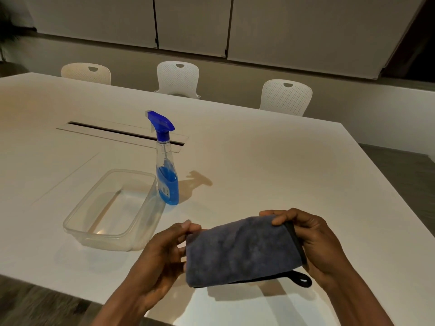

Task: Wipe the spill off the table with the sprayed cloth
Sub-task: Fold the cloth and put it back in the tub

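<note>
Head view: both hands are gripping the folded cloth above the surface, left hand and right hand at its ends. Bottle is standing untouched; no spill is showing, so wiping seemingly isn't begun.

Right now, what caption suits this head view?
Both hands hold a folded grey cloth above the table, spray bottle nearby.

Both forearms run out past the bottom edge. The cloth hides the fingers behind it and the tabletop beneath. No spill can be made out. The tabletop's left side is cut off by the frame.
</note>
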